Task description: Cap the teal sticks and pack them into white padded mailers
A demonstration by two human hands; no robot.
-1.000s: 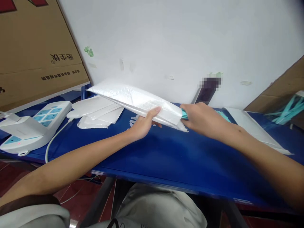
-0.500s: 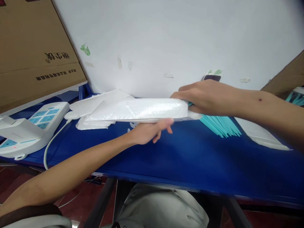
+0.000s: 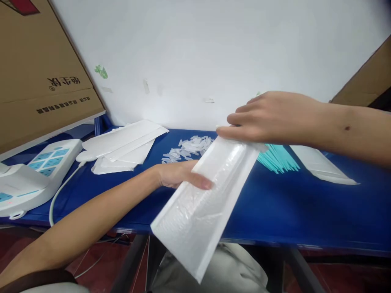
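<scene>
the left hand (image 3: 179,174) grips a padded white envelope (image 3: 191,215) by its side, the right hand (image 3: 269,118) grips its upper end, and a further move calls for both holds kept steady. its lower end overhangs the near edge of the blue table (image 3: 305,211); green sticks (image 3: 278,158) lie close to its upper end, and room is widest rightward.

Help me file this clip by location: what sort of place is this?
Probably a small packing workspace: white pouches and thin teal strips lie on a blue table, with printed cardboard at the left.
</scene>
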